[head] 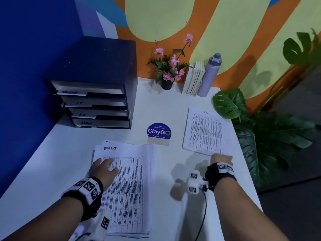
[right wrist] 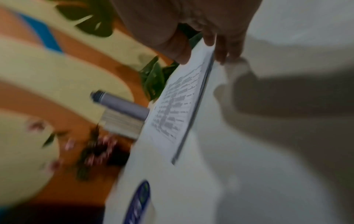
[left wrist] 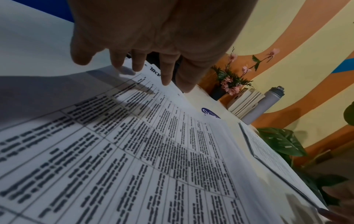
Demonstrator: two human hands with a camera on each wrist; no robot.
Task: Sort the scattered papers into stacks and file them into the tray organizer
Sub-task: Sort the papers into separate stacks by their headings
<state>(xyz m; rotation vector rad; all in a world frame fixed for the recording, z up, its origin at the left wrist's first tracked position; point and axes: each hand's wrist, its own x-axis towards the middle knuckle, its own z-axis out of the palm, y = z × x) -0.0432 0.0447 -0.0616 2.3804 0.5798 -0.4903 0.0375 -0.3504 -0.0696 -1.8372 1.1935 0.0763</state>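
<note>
Resting flat with fingers spread, the left hand (head: 104,168) presses the top sheet of the "Task List" stack (head: 128,185), which lies on the white counter (head: 173,105) at about 6 o'clock. At 3 o'clock the right hand (head: 221,159) pinches the near corner of the I.T. stack (head: 203,131), thumb on top and fingers beneath the lifted edge. At 10 o'clock stands the tray organizer (head: 97,87), four labelled trays facing the person.
</note>
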